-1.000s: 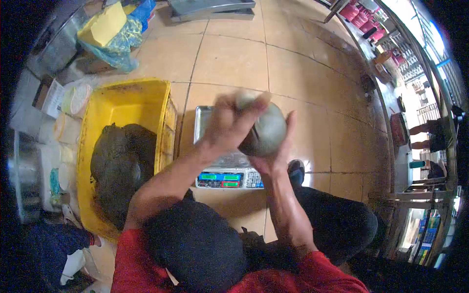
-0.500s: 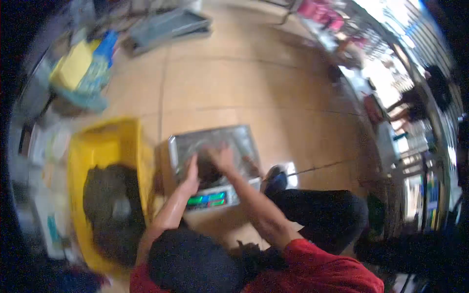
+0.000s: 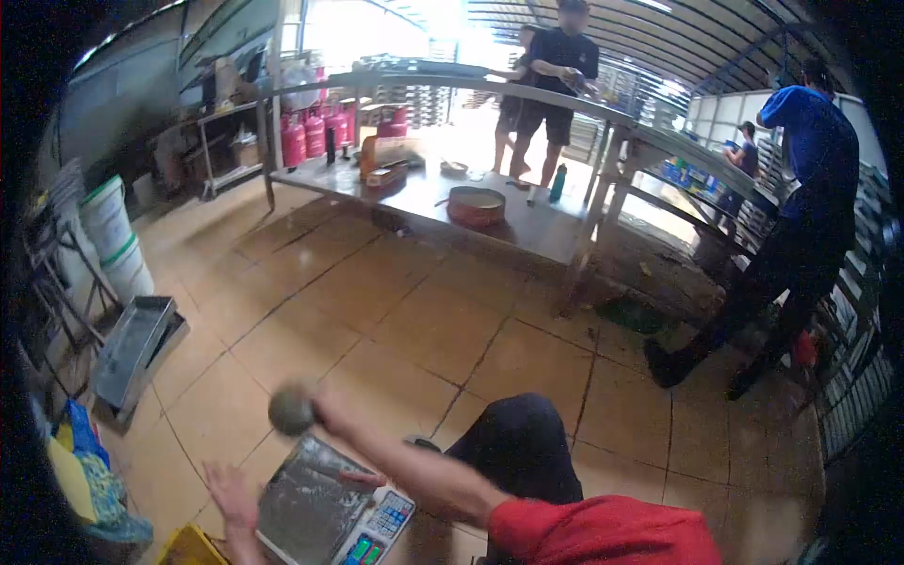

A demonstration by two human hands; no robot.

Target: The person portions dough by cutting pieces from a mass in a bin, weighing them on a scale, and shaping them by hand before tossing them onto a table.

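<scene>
ball in my right hand, just past the upper edge of the scale

my right hand (image 3: 320, 405) is closed around a round grey-green ball (image 3: 292, 410) at 8 o'clock in my view; it's blurred, so i can't tell how each finger sits. the ball shows at the upper edge of the metal pan (image 3: 306, 504) on my digital scale (image 3: 389, 514), which is at 7 o'clock. my left hand (image 3: 231, 494) is open with fingers spread, nothing in it, just beside the pan's left edge. a small reddish-brown piece (image 3: 363, 479) shows by the pan's right side, too small to name.

the yellow crate (image 3: 191, 546) is between 7 and 8, partly cut off. stacked metal trays (image 3: 137, 348) are on the tiled floor (image 3: 405, 330) between 8 and 9, with white buckets (image 3: 108, 221) at 9. at 12, a red round pan (image 3: 476, 209) and a green bottle (image 3: 558, 183) stand on the table's lower shelf (image 3: 414, 193). one person in black (image 3: 565, 56) is at 1 o'clock, another in blue (image 3: 819, 141) at 2.
</scene>
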